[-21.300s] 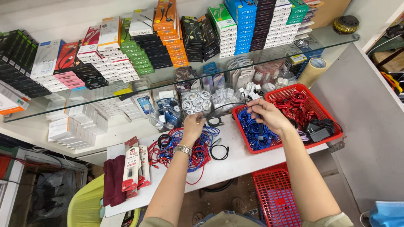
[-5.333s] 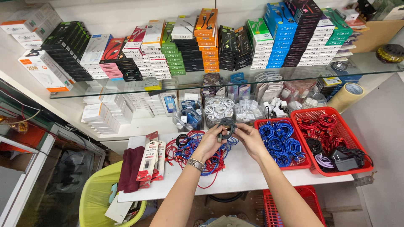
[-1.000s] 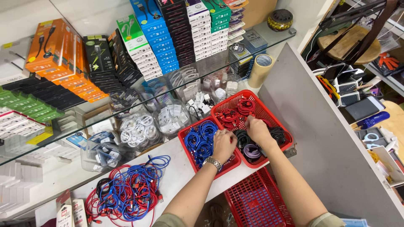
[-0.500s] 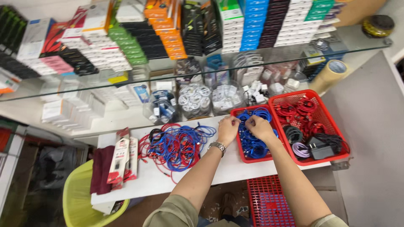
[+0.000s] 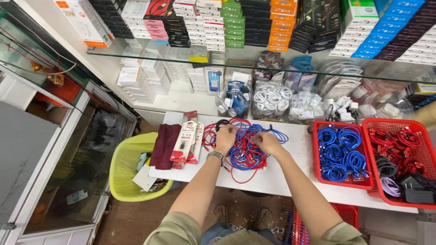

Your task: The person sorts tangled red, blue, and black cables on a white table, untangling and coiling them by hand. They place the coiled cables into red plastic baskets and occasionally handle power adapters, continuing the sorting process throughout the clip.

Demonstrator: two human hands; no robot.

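**Inspector:** Head view. What is in hand?

**Operator:** I have both hands in the tangled pile of red and blue cables (image 5: 243, 152), which lies on the white surface (image 5: 290, 174) left of the baskets. My left hand (image 5: 225, 137) is pinched shut on strands at the pile's upper left; my right hand (image 5: 266, 142) is closed on strands at its right edge. I judge this the sorting-out step: drawing one cable free of the heap.

**Inspector:** What does the next move call for?

**Operator:** In my judgement, a steady pull apart, since the loops interlock and may drag neighbours along.

**Inspector:** Materials?

**Operator:** The cables look thin, limp and braided. The red basket (image 5: 343, 182) beside them is rigid plastic lattice, holding neat blue coils. A soft maroon cloth (image 5: 164, 145) and flat carded packs (image 5: 186, 141) lie left.
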